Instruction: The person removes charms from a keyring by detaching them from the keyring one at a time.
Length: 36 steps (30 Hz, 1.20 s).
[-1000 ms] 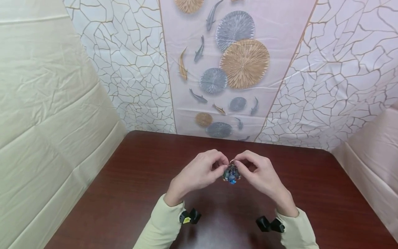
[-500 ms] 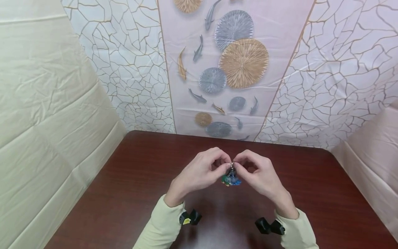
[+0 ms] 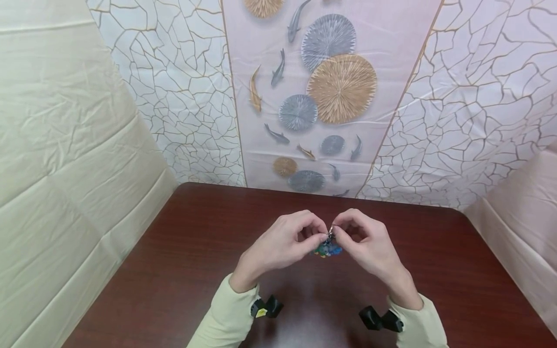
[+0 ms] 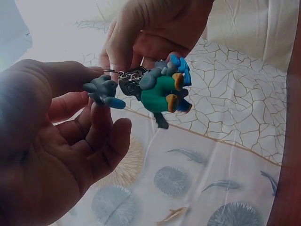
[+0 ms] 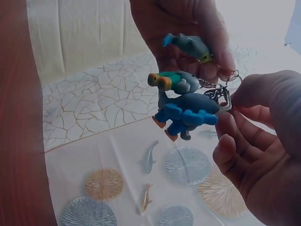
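Between both hands hangs a bunch of keychain figurines (image 3: pixel 329 250), held above the table. My left hand (image 3: pixel 283 244) pinches the bunch near its top with thumb and forefinger, beside a thin metal ring (image 5: pixel 235 76). Facing it, my right hand (image 3: pixel 367 244) pinches a metal clasp (image 5: pixel 227 104) at the top of the bunch. The right wrist view shows a grey figurine with blue clothing (image 5: pixel 190 110) and one in green (image 5: pixel 171 81). A small grey figurine (image 4: pixel 102 89) dangles by the left fingertips in the left wrist view. Fingers partly hide the ring.
The dark red-brown table (image 3: pixel 174 270) lies below the hands. A patterned cloth (image 3: pixel 270 159) with fish and round motifs hangs behind it, and pale fabric (image 3: pixel 78 169) lines the left side. Each wrist carries a small black camera (image 3: pixel 380 319).
The hands first came together at the ring, then shifted slightly right, the right hand a little away from the left. The figurines swung and turned, showing green and blue.
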{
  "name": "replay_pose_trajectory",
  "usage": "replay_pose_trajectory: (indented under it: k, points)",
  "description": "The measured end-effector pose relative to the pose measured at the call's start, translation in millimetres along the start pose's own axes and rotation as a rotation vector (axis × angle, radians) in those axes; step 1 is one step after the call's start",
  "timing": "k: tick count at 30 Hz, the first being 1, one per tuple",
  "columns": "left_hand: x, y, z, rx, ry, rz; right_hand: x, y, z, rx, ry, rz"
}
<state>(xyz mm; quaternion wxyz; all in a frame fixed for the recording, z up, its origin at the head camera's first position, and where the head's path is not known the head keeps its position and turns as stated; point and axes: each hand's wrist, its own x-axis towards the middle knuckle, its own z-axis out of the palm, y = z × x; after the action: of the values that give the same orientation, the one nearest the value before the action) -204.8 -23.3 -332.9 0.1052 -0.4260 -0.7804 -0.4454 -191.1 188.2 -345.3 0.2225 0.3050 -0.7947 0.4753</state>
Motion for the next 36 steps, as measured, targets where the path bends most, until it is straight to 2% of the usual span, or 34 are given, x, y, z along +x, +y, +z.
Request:
replay_pose_trajectory:
  k: [3,8,14,23,28,33,36]
  points:
    - [-0.2,0.8,0.2,0.029,0.005,0.024,0.0,-2.6,-1.0,0.002,0.006,-0.026]
    - [-0.5,2.2,0.3,0.104,0.021,0.065,1.1,-4.4,-1.4,0.005,0.036,-0.127]
    - [-1.0,2.9,1.1,0.085,0.030,0.096,1.6,-1.0,-1.1,0.013,0.054,-0.216]
    - [-0.6,2.3,1.0,0.100,0.038,0.177,0.8,-1.3,-0.4,0.040,0.020,-0.140]
    - [0.0,0.7,1.7,0.099,0.036,0.214,0.3,-1.8,-1.3,0.043,0.005,-0.133]
    - [0.9,1.9,3.7,0.082,0.032,0.202,0.3,-3.1,-3.0,0.041,0.021,-0.159]
    - [1.1,3.7,4.1,0.063,0.038,0.177,1.3,-4.0,-4.2,-0.003,0.030,-0.211]
